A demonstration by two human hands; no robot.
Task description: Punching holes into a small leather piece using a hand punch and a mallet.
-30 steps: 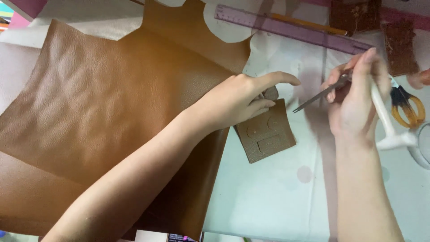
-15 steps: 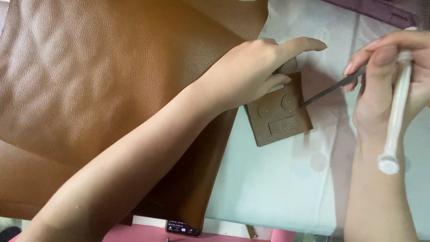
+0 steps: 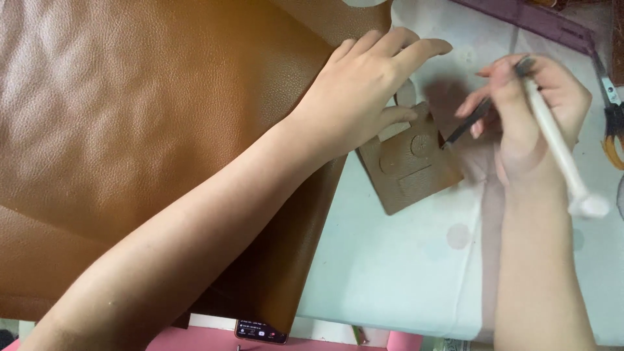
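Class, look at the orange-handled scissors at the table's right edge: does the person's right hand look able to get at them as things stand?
Probably yes, but not freely: the right hand lies close to the orange-handled scissors with nothing between, yet its fingers already hold a thin white-handled tool.

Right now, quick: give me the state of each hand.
Left hand: open, fingers spread, pressing on the small brown leather piece.
Right hand: closed around a thin white-handled tool.

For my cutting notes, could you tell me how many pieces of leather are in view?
2: a big tan hide covering the left side, and a small brown piece under the left hand. More may lie out of frame.
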